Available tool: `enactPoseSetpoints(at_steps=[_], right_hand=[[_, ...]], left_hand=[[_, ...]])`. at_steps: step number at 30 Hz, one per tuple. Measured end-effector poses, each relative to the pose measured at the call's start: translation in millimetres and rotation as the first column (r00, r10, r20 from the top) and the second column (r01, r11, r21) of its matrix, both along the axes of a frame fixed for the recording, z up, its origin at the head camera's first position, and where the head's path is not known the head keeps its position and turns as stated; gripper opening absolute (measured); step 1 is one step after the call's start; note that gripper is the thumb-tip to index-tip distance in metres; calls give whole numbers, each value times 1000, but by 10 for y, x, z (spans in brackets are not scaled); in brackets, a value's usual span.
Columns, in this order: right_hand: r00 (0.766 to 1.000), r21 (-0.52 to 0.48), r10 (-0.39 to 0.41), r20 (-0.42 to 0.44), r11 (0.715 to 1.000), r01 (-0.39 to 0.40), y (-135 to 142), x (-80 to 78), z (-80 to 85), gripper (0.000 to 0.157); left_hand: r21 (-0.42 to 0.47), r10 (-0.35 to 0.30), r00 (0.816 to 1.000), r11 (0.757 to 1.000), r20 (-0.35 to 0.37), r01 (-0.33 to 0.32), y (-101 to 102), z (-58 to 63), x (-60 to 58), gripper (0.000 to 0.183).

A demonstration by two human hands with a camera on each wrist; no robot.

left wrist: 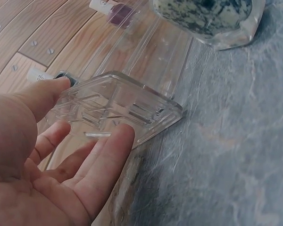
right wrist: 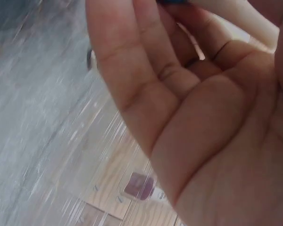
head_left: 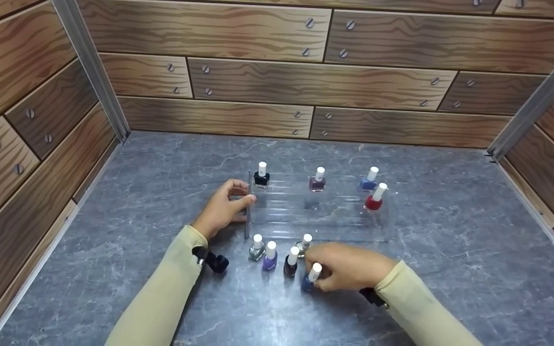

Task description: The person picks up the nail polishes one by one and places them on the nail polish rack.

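My left hand (head_left: 221,206) holds the left end of a clear plastic stepped rack (head_left: 282,230), thumb over its edge; the left wrist view shows fingers (left wrist: 115,160) against the side panel. Low over the table, my right hand (head_left: 354,266) pinches a blue nail polish bottle (head_left: 307,284) by its white cap, tilted. Fingers hide part of it in the right wrist view. Near that hand stand a dark nail polish (head_left: 290,266), a pale glittery one (head_left: 302,250), a purple one (head_left: 270,261) and a grey-green glitter one (head_left: 256,252).
On the rack stand a black nail polish (head_left: 261,179), a plum one (head_left: 317,183), a blue one (head_left: 368,183) and, one step lower, a red one (head_left: 373,203). Wood-patterned walls (head_left: 248,81) enclose the grey marbled table (head_left: 176,158) at the back and sides.
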State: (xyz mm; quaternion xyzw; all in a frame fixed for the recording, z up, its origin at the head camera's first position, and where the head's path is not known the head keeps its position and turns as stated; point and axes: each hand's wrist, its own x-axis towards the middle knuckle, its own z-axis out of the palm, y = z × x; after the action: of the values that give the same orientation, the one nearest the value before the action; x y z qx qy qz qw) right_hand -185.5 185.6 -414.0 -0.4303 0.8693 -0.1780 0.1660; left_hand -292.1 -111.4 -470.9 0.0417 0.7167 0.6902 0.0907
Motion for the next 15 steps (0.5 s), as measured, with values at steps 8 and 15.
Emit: enactPoseSetpoints(at_steps=[8,15], right_hand=[[995,-167,102,9,981,-99,86,-18,85,20],[987,-438,115,111,897,-55,108,-74,127,23]], left_hand=[[-7,-1,1000,1000,-6,1,-8,-12,13,34],[-3,7,1000,1000,-18,-7,-17,-11,35,34]])
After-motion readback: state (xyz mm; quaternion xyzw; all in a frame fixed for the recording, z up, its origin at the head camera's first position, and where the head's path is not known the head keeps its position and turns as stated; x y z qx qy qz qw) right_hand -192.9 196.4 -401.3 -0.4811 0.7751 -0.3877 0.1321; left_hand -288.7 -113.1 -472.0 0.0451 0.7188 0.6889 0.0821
